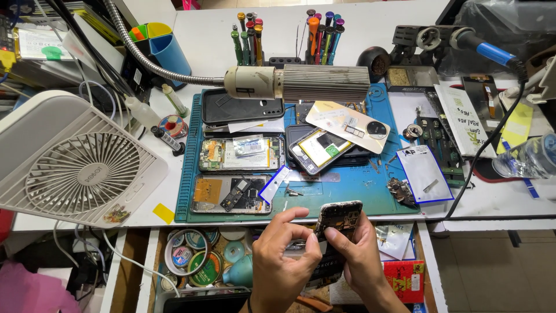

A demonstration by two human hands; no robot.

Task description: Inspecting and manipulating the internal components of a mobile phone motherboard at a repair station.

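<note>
Both my hands hold an opened phone (337,215) with its back cover off, tilted up over the open drawer just in front of the bench edge. My left hand (282,259) grips its left side, thumb and fingers curled against the frame. On the right, my right hand (360,258) pinches the phone, its fingertips pressing on the exposed inner parts. On the blue work mat (359,191) beyond lie several other dismantled phones (240,153) and a loose white back cover (347,124).
A white desk fan (75,165) stands at the left. A gooseneck lamp (298,83) hangs over the mat. Screwdrivers (286,35) stand at the back; a soldering iron (480,46) and a water bottle (530,156) are at the right. The open drawer holds tape rolls (191,255).
</note>
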